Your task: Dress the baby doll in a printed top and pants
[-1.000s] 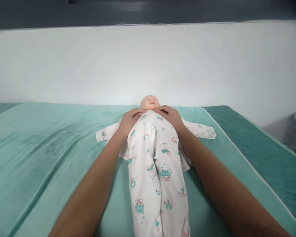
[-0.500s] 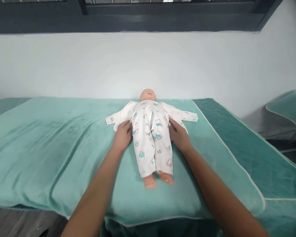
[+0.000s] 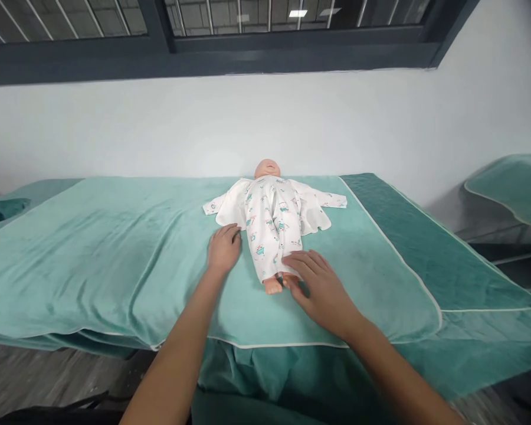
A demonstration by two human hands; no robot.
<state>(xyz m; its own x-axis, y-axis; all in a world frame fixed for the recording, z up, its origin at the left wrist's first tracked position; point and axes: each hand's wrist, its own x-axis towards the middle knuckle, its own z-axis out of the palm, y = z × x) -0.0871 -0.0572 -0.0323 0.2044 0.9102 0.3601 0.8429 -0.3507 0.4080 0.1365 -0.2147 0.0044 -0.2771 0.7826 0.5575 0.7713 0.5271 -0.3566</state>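
A baby doll (image 3: 268,168) lies on its back on a light green blanket (image 3: 168,260), head toward the wall and bare feet toward me. White printed trousers (image 3: 265,242) cover its legs and reach up over its belly. Its white top (image 3: 312,212) is spread out at both sides, sleeves stretched outward. My left hand (image 3: 224,248) rests beside the trousers, fingers loosely out, fingertips at the lower edge of the top. Over the lower trouser leg on the right, my right hand (image 3: 321,286) is open with fingers spread, partly hiding one foot.
Under the blanket is a bed with a darker green cover (image 3: 425,248). A white wall (image 3: 203,124) stands behind it, below a dark window frame (image 3: 292,56) with bars. Another green-covered surface (image 3: 513,189) is at the far right.
My right hand has left the side of the trousers' upper part and moved down to the lower leg, opening. My left hand has loosened at the top's edge. The view has tilted up.
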